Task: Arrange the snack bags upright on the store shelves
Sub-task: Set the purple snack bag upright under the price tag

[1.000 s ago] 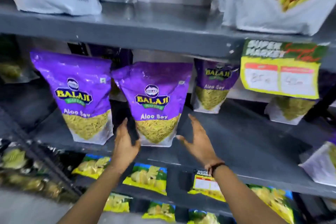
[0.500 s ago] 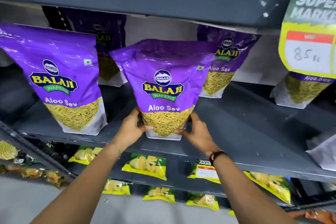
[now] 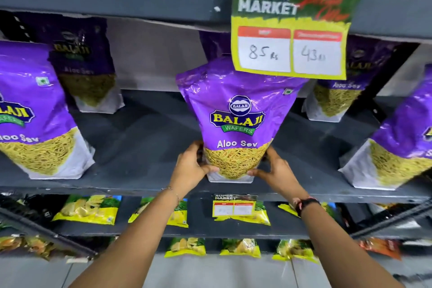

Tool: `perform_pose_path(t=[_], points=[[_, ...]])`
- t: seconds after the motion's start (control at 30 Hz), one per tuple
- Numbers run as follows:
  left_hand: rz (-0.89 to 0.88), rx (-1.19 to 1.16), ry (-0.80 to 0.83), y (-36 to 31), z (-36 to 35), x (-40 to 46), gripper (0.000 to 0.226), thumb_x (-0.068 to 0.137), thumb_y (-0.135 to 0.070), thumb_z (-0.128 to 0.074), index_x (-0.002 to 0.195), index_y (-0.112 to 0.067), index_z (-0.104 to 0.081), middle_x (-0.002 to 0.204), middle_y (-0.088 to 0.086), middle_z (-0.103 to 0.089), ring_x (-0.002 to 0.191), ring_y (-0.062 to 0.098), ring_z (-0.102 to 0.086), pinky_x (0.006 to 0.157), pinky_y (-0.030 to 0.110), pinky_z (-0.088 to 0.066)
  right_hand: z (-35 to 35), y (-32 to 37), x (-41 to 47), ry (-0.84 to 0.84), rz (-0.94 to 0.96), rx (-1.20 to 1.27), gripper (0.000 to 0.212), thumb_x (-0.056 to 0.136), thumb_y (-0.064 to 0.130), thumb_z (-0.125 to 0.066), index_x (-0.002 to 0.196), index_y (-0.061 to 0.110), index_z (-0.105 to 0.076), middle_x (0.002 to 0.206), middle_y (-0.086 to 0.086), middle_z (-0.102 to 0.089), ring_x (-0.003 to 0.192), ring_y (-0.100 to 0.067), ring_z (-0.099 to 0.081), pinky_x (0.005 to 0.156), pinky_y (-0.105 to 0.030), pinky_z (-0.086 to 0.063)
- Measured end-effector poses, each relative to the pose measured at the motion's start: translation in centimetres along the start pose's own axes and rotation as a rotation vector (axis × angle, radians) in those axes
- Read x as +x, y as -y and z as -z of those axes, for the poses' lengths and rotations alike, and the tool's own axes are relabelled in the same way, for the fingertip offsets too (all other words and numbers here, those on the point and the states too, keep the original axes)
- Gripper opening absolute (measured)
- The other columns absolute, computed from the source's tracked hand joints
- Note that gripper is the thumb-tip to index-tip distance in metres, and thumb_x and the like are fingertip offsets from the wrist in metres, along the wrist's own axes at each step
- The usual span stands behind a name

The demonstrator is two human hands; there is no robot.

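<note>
Hands: left hand [image 3: 190, 168], right hand [image 3: 277, 169] clasp glossy purple pouch [image 3: 236, 121].

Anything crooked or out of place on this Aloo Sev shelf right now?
Yes. The purple bag at far right leans left instead of standing straight. The offer sign hangs over the top of the held bag, gripped at its base by the left hand and right hand.

The Aloo Sev bag [image 3: 236, 110] is showing glossy purple over yellow strands and a white base; the price tag [image 3: 292, 30] is showing green, yellow, red and white; the shelf [image 3: 145, 138] is looking dark grey
</note>
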State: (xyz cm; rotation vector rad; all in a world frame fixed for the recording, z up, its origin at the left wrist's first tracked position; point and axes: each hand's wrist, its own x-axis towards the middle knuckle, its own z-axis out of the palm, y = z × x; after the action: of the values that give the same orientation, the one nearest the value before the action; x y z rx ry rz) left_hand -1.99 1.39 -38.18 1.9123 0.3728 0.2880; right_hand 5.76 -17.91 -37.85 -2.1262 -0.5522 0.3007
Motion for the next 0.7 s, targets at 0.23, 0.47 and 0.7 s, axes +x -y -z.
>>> perform_pose_path(t=[0.23, 0.47, 0.7], points=[[-0.002, -0.015, 0.014, -0.5, -0.8, -0.5, 0.057, 0.059, 0.004, -0.076, 0.107, -0.008, -0.048, 0.099, 0.008, -0.061, 0.091, 0.022, -0.06, 0.085, 0.034, -0.049, 0.6, -0.9, -0.2, 0.013, 0.014, 0.021, 0.063, 0.07, 0.019, -0.074, 0.123, 0.018, -0.041, 0.121, -0.009, -0.063, 0.114, -0.026, -0.056, 0.095, -0.042, -0.045], [-0.018, 0.052, 0.031, -0.7, -0.9, -0.7, 0.058, 0.064, 0.001, -0.073, 0.113, -0.008, -0.045, 0.101, 0.006, -0.06, 0.096, 0.022, -0.058, 0.083, 0.028, -0.046, 0.6, -1.4, 0.0, 0.04, 0.007, 0.014, 0.068, 0.07, 0.022, -0.074, 0.125, 0.018, -0.036, 0.124, -0.007, -0.06, 0.115, -0.025, -0.055, 0.093, -0.038, -0.044], [-0.185, 0.217, -0.076, -2.1, 0.9, -2.2, 0.079, 0.071, -0.017, -0.071, 0.135, -0.012, -0.024, 0.143, 0.01, -0.038, 0.13, 0.021, -0.036, 0.106, 0.03, -0.03, 2.8, 1.4, -2.2, -0.245, 0.22, 0.104, 0.072, 0.064, 0.038, -0.074, 0.124, 0.025, -0.036, 0.115, 0.015, -0.05, 0.103, 0.002, -0.051, 0.08, -0.002, -0.034]])
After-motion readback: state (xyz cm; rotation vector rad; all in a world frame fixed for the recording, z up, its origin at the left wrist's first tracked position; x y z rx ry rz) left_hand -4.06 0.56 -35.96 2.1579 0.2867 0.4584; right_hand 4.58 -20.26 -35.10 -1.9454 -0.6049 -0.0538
